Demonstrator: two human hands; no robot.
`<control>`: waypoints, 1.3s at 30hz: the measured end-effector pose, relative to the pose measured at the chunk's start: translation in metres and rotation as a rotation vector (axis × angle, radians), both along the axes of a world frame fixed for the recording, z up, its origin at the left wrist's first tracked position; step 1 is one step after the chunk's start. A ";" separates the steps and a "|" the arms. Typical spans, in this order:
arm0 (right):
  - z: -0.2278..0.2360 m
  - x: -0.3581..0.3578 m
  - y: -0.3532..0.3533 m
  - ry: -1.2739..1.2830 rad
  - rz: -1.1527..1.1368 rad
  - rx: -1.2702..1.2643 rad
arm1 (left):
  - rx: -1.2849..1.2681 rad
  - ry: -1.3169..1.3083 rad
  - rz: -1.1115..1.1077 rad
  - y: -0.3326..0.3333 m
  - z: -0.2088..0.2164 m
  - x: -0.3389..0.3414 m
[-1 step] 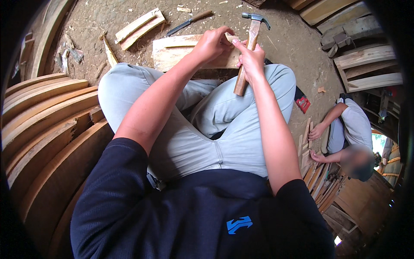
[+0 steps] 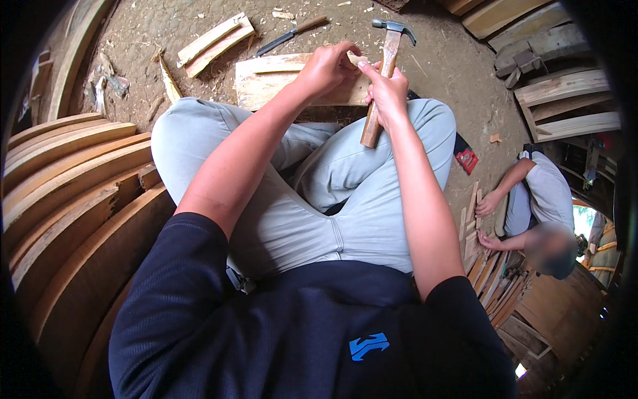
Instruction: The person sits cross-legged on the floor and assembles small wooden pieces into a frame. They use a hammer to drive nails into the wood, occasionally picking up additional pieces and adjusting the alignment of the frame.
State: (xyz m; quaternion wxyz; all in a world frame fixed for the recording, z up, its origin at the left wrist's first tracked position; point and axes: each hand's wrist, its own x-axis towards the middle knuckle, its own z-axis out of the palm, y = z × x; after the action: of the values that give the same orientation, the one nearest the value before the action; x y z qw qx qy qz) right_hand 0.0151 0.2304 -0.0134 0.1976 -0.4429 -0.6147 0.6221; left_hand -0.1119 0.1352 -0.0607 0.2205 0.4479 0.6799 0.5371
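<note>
Both of my hands meet over a pale wooden block on the ground ahead of my crossed legs. My left hand is closed, its fingers pinching a small chip-like piece of wood. In my right hand a claw hammer with a wooden handle is gripped, its metal head pointing away from me. The right thumb reaches toward the small wood piece, near the left fingertips. Part of the block is hidden behind my hands.
Beyond the block lie a knife-like tool and split wood pieces. A red-handled tool is beside my right knee. Curved planks are stacked at left. At right, another person handles wooden strips.
</note>
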 end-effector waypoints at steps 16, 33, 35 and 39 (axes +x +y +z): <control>-0.002 0.004 0.007 0.012 0.020 0.014 | 0.162 0.227 0.051 -0.002 -0.004 0.004; 0.080 0.068 -0.050 -0.480 0.265 0.827 | 0.115 0.193 0.112 0.000 -0.009 0.007; 0.073 0.071 -0.051 -0.528 0.270 0.868 | 0.114 0.210 0.123 0.002 -0.009 0.007; 0.068 0.068 -0.053 -0.666 0.319 0.854 | 0.026 0.203 0.117 0.003 -0.009 0.005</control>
State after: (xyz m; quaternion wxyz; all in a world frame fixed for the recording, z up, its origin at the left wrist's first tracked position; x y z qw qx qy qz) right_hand 0.0828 0.1774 0.0545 0.0579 -0.3975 -0.9004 0.1670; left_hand -0.1068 0.1384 -0.0700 0.1130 0.4624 0.7165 0.5099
